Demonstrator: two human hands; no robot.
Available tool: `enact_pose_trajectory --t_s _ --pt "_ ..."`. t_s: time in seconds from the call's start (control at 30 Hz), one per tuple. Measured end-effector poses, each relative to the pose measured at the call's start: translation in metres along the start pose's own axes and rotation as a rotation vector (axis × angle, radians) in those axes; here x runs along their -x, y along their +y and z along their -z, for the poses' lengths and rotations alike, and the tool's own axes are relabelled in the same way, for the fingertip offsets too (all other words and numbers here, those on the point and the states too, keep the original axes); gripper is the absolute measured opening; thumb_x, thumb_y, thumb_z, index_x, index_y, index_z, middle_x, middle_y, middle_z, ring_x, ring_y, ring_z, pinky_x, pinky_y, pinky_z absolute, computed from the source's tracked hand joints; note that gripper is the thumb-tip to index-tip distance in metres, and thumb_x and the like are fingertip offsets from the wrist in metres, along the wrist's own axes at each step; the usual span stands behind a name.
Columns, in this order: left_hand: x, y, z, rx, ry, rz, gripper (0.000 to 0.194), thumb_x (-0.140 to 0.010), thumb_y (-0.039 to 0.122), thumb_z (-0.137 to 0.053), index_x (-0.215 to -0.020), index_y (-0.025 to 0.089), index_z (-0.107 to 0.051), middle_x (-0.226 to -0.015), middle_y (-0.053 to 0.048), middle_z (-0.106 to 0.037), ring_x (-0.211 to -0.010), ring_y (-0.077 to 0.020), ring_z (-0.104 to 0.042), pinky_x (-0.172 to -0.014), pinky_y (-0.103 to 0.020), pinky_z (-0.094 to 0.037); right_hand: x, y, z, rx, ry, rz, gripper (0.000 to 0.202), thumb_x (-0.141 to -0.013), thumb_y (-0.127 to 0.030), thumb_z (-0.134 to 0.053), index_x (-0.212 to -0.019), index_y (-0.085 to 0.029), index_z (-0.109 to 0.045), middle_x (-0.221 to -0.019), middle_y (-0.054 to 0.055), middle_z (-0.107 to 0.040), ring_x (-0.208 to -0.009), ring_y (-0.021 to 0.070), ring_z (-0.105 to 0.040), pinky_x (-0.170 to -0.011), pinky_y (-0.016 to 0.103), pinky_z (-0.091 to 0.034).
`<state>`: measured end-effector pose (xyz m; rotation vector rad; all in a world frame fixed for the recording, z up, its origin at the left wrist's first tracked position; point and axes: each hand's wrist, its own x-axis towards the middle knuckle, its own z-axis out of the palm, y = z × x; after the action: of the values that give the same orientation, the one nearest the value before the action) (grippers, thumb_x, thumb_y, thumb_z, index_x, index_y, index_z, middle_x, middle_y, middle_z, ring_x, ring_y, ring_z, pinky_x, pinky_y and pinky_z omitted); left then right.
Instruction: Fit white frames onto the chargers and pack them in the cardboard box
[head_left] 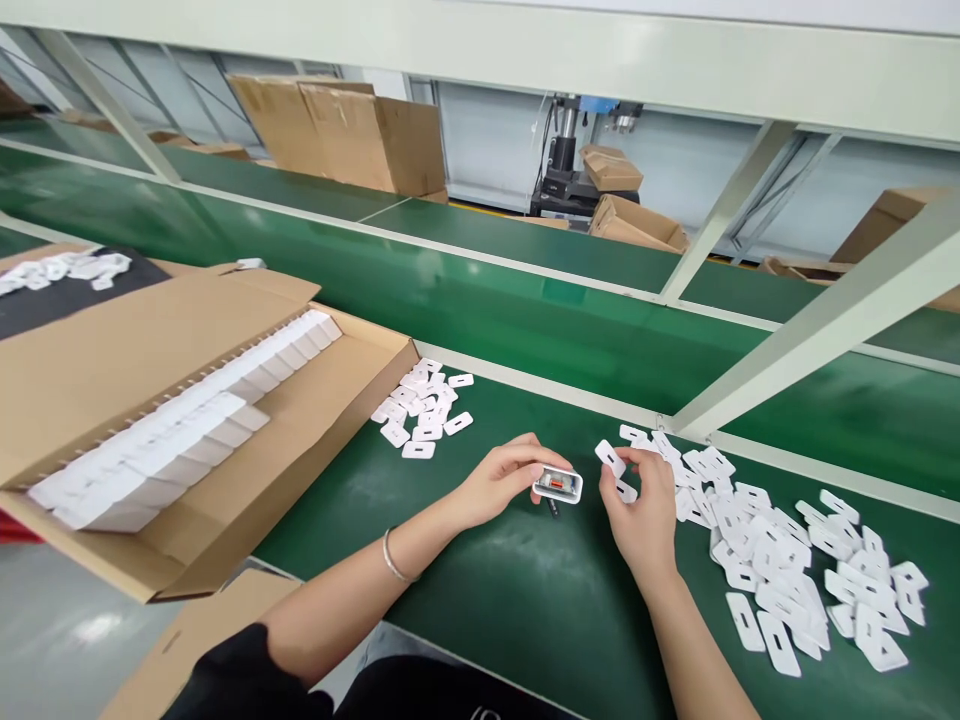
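Note:
My left hand (504, 482) is closed around a small white plastic housing (561, 485). Its open end faces me, and something orange-red shows inside. In my right hand (643, 505), between thumb and fingers, is a white oblong cover plate (610, 458). Just below it another white plate (625, 491) shows by the thumb; whether it is held too I cannot tell. The two hands are a short way apart above the green work surface. A small dark object (553, 508) lies under the housing. Beyond my right hand spreads a heap of white cover plates (772, 550) with slots.
To the left, an open cardboard box (315, 420) holds rows of white pieces (172, 450). A smaller pile of white plates (427, 405) lies beside it. A pale metal post (817, 310) slants up at the right. Behind run a green belt (450, 290) and more cartons (345, 130).

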<state>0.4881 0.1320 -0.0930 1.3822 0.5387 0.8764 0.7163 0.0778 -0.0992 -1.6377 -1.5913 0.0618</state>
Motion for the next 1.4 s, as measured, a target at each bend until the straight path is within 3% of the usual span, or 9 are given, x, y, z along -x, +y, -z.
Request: enact_pose_trajectory --t_s 0.23,0.37,0.5,0.7,0.87,1.07,1.27,1.4 --pt "0.007 0.013 -0.002 -0.188 0.063 -0.045 0.042 -0.100 0.058 -0.061 -0.113 0.025 -0.083 -0.094 -0.009 -0.062 -0.087 -0.0203 -0.058 -0.065 -0.028 -0.057 0.003 -0.011 0.004 -0.002 0.054 0.013 0.014 -0.097 -0.032 -0.061 -0.110 -0.025 -0.062 -0.102 0.006 -0.065 -0.095 0.0253 -0.060 -0.085 0.042 -0.049" --pt "0.009 0.009 -0.002 -0.204 0.067 -0.039 0.039 -0.102 0.054 -0.059 -0.114 0.025 -0.082 -0.095 -0.007 -0.059 -0.079 -0.0166 -0.059 -0.068 -0.029 -0.057 0.004 -0.017 0.006 -0.074 0.067 0.091 0.015 -0.096 -0.026 -0.063 -0.111 -0.024 -0.062 -0.100 0.005 -0.063 -0.094 0.0242 -0.060 -0.082 0.040 -0.051" --pt "0.008 0.003 -0.002 -0.149 0.093 0.054 0.040 -0.101 0.055 -0.060 -0.113 0.024 -0.081 -0.098 -0.005 -0.055 -0.068 -0.0120 -0.059 -0.064 -0.029 -0.057 0.008 -0.025 0.008 -0.232 -0.018 0.208 0.022 -0.093 -0.019 -0.066 -0.115 -0.024 -0.063 -0.102 0.006 -0.060 -0.090 0.0221 -0.061 -0.076 0.038 -0.055" --pt "0.008 -0.005 -0.007 -0.119 0.085 0.107 0.037 -0.101 0.053 -0.060 -0.114 0.024 -0.079 -0.100 -0.003 -0.051 -0.073 -0.0130 -0.065 -0.077 -0.034 -0.060 0.015 -0.037 0.002 -0.449 -0.187 0.170 0.028 -0.094 -0.015 -0.066 -0.119 -0.027 -0.064 -0.104 0.005 -0.055 -0.082 0.0164 -0.064 -0.063 0.030 -0.063" --pt "0.010 -0.007 -0.012 -0.145 0.076 0.059 0.043 -0.107 0.055 -0.047 -0.124 0.026 -0.074 -0.106 -0.004 -0.052 -0.085 -0.0155 -0.062 -0.094 -0.039 -0.058 0.015 -0.037 0.000 -0.395 -0.192 0.201 0.031 -0.095 -0.014 -0.067 -0.123 -0.028 -0.066 -0.103 0.005 -0.053 -0.087 0.0175 -0.064 -0.068 0.031 -0.066" --pt "0.012 -0.007 -0.014 -0.211 0.054 0.037 0.043 -0.105 0.055 -0.053 -0.130 0.025 -0.070 -0.112 -0.007 -0.053 -0.107 -0.0224 -0.056 -0.098 -0.040 -0.056 0.015 -0.037 0.002 -0.387 -0.175 0.248 0.037 -0.094 -0.010 -0.068 -0.126 -0.030 -0.067 -0.104 0.004 -0.051 -0.085 0.0159 -0.063 -0.068 0.030 -0.065" --pt "0.013 -0.005 -0.015 -0.252 0.055 0.010 0.040 -0.107 0.052 -0.050 -0.131 0.027 -0.069 -0.114 -0.008 -0.054 -0.110 -0.0232 -0.054 -0.106 -0.045 -0.051 0.015 -0.035 0.001 -0.395 -0.185 0.265 0.044 -0.094 -0.007 -0.067 -0.131 -0.031 -0.065 -0.107 0.004 -0.051 -0.089 0.0163 -0.063 -0.070 0.032 -0.064" --pt "0.013 -0.004 -0.016 -0.262 0.064 0.010 0.041 -0.107 0.053 -0.049 -0.131 0.027 -0.069 -0.112 -0.008 -0.054 -0.111 -0.0233 -0.053 -0.104 -0.044 -0.053 0.017 -0.033 0.001 -0.399 -0.180 0.262 0.045 -0.095 -0.009 -0.068 -0.132 -0.033 -0.065 -0.111 0.005 -0.052 -0.092 0.0171 -0.064 -0.071 0.032 -0.062"
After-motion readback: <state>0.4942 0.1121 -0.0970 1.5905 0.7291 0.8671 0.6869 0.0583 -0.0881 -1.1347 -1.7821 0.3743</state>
